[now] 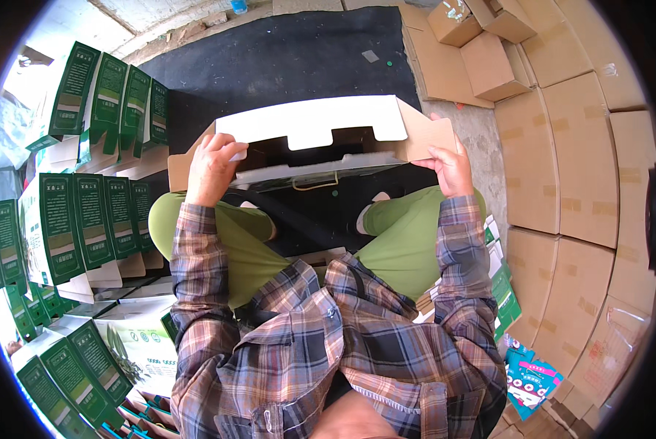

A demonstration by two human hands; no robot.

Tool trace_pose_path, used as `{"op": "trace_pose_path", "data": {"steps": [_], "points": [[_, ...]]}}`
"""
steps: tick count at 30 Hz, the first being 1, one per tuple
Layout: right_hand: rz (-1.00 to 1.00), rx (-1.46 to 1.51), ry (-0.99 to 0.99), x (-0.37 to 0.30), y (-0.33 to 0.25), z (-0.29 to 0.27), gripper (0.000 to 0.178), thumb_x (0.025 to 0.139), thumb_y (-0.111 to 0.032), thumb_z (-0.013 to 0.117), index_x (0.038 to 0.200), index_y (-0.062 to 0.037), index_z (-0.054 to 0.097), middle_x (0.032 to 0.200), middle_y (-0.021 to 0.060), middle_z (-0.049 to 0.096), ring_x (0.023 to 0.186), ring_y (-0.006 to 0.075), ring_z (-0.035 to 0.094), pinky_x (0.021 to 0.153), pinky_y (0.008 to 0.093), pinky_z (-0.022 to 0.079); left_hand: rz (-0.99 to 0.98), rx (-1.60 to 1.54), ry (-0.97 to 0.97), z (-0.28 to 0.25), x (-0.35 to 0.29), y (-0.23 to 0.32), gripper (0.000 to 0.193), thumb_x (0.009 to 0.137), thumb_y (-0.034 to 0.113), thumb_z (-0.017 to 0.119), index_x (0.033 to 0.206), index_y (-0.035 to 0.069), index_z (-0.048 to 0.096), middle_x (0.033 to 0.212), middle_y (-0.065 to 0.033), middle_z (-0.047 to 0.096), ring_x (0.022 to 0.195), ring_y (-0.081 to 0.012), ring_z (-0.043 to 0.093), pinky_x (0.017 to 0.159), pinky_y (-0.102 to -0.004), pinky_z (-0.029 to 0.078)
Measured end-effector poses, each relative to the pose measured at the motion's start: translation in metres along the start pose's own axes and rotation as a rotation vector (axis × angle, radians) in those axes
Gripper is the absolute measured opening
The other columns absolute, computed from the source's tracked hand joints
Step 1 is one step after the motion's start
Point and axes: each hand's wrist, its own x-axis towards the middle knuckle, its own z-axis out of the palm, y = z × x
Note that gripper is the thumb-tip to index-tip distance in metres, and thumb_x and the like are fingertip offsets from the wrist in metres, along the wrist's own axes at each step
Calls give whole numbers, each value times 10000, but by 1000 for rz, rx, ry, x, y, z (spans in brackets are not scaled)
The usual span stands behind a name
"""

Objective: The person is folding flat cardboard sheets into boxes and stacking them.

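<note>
An open carton [313, 115] is held out in front of me above my knees. It has a white flap with notched tabs and plain brown side flaps. My left hand [211, 170] is closed on its left end, with the thumb and fingers at the flap's edge. At the right end, my right hand [451, 167] pinches the brown side flap between thumb and fingers. The inside of the carton is dark, and what lies in it cannot be made out. A strip of its near edge shows below the notched tabs.
Green and white boxes [68, 227] stand in rows on my left, several with flaps hanging open. Stacked brown cartons [587, 150] form a wall on the right. Open brown cartons [489, 62] lie at the far right. A black mat [284, 58] covers the floor ahead.
</note>
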Motion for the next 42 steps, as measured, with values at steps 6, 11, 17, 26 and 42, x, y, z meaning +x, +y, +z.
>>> {"op": "trace_pose_path", "data": {"steps": [6,11,17,26,42], "points": [[-154,-229,8,2,5,14,582,870,-104,540,1401,-29,313,1338,136,448,1166,217,510,911,380,477,-31,108,-244,-3,-2,1,319,645,72,729,951,132,662,912,-38,579,936,-246,546,905,-394,399],[-229,-699,-331,16,11,31,607,870,-423,593,1309,-23,466,1421,107,394,1359,240,266,1087,360,224,-49,136,-240,-1,-4,0,316,659,116,735,966,135,663,922,-29,579,949,-243,543,960,-409,368],[-398,-1098,-295,23,27,31,538,906,-449,510,1201,-4,574,1387,105,440,1373,288,224,1099,388,209,-102,341,410,-26,-10,20,329,729,127,710,1053,102,654,1003,-66,565,976,-242,516,975,-424,342],[-413,-1119,-304,27,29,32,540,944,-470,420,1243,-41,553,1406,82,422,1380,266,215,1108,385,190,-225,-655,152,-4,-48,15,719,832,375,606,1406,58,310,1235,-118,532,1117,-238,502,976,-395,370],[-514,-1548,-246,16,23,76,753,648,-371,774,1321,-204,481,1435,90,342,1354,295,240,1022,480,295,-178,197,-156,33,-21,34,567,738,409,689,1254,221,546,1310,11,489,1256,-234,390,1041,-568,183]]}}
